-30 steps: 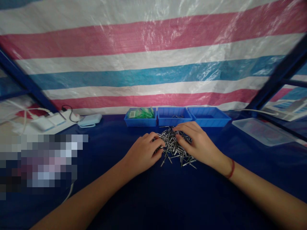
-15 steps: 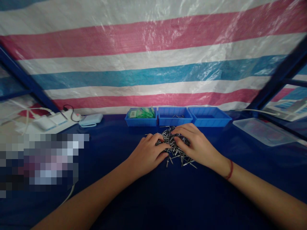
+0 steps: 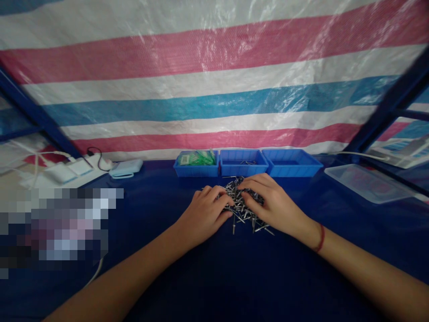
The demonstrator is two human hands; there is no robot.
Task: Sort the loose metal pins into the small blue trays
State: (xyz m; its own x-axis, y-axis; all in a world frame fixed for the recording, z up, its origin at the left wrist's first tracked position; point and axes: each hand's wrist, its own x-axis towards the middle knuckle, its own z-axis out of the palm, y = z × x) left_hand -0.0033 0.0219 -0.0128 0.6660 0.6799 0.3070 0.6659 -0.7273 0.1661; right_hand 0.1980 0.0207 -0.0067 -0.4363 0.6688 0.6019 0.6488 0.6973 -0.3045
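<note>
A heap of silvery pop rivets [image 3: 246, 208] lies on the dark blue tabletop between my hands. My left hand [image 3: 206, 210] rests at the heap's left edge, fingers curved and apart, their tips touching the rivets. From the right, my right hand [image 3: 268, 197] reaches over the heap, its thumb and forefinger spread with rivets showing between them. No rivet is visibly gripped in either hand, though some fingertips are hidden among the pieces. A few rivets lie loose along the near side of the heap.
Behind the heap stand three blue bins: one with green packets [image 3: 196, 158], a middle bin [image 3: 243, 170] with a few rivets, and a right bin [image 3: 291, 170]. A clear plastic lid [image 3: 368, 183] lies right; a power strip [image 3: 73, 172] and light-blue case [image 3: 126, 168] sit left.
My left hand has shifted slightly left, and its fingers have moved among the rivets. Some rivets at the near edge have changed position. My right hand stays nearly still.
</note>
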